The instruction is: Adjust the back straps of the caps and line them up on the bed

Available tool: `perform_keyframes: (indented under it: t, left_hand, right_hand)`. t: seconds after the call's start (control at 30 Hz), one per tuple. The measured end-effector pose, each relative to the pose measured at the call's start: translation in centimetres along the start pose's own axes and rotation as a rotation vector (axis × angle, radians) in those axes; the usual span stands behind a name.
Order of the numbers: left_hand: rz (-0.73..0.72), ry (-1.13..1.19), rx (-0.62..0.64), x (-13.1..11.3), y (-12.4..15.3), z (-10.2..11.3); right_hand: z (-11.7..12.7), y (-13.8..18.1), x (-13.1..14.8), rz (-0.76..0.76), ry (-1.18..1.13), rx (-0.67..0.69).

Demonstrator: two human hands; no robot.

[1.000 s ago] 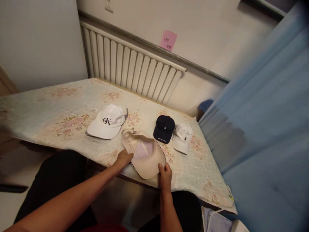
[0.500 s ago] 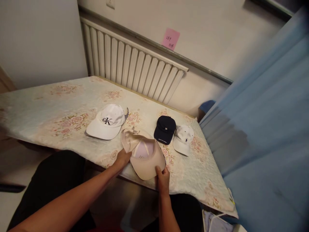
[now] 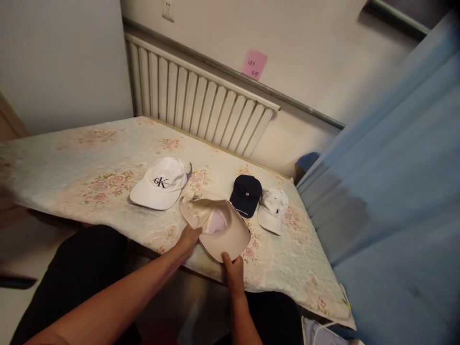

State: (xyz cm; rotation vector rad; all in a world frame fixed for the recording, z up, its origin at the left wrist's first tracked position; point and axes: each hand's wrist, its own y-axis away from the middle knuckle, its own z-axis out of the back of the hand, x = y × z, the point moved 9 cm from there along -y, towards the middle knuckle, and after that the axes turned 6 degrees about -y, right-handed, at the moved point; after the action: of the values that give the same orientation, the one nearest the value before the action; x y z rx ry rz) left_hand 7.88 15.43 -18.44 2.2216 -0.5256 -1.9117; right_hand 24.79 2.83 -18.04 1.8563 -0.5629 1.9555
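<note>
A beige baseball cap (image 3: 230, 232) is tipped so that its hollow inside and the underside of its brim face me. My left hand (image 3: 190, 238) is closed on the cap's left edge, near where the brim begins. On the front edge of the brim, my right hand (image 3: 233, 270) pinches with the thumb on top; its other fingers are partly hidden below. Left of this cap lies a white cap with black letters (image 3: 161, 184). Just beyond its right side are a dark navy cap (image 3: 247, 194) and a white cap with a small dark emblem (image 3: 275, 211).
The caps are on a table with a floral cloth (image 3: 118, 158). Behind it stands a white radiator (image 3: 201, 98) against the wall, with a pink note (image 3: 254, 64) above. A blue curtain (image 3: 388, 201) hangs along the right side.
My right hand has shifted left along the brim's edge. The beige cap has turned slightly, its brim swinging a little to the right, and my left hand has moved slightly right with it.
</note>
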Motion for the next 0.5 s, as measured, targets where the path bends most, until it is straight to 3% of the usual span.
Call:
perform_keyframes:
  t: [0.23,0.5]
  left_hand:
    - [0.058,0.004,0.079,0.5,0.2,-1.2]
    - [0.085,-0.047,-0.018,1.5,-1.0,-0.7]
  right_hand:
    - [0.5,0.0,0.1,-0.007,-0.097,-0.039]
    - [-0.2,0.4,0.8,-0.072,-0.189,-0.002]
